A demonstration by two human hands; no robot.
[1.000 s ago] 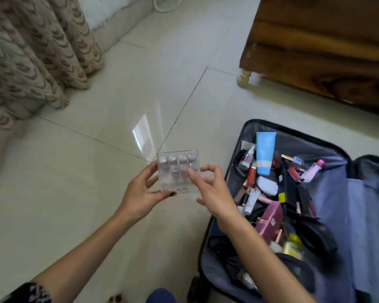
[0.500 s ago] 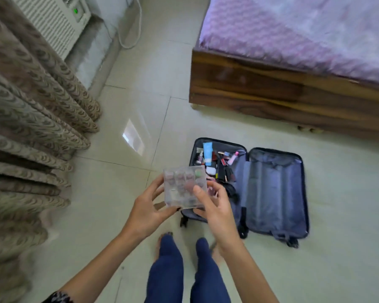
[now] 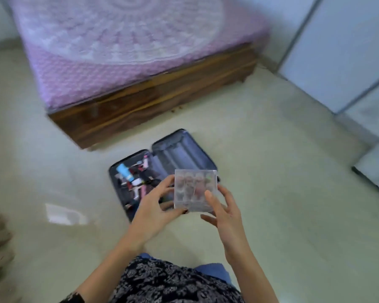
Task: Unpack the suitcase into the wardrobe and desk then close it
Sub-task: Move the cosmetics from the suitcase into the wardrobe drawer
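We hold the clear box of little bottles (image 3: 195, 190) flat above the open suitcase (image 3: 179, 154) on the floor (image 3: 282, 204), our left hand (image 3: 153, 206) and right hand (image 3: 224, 212) each with a grip pinching one side, maybe so nothing tips.

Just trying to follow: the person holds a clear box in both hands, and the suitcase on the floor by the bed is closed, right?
Not closed: the head view shows the suitcase lying open by the bed, toiletries in one half. The left hand and right hand do hold the clear box.
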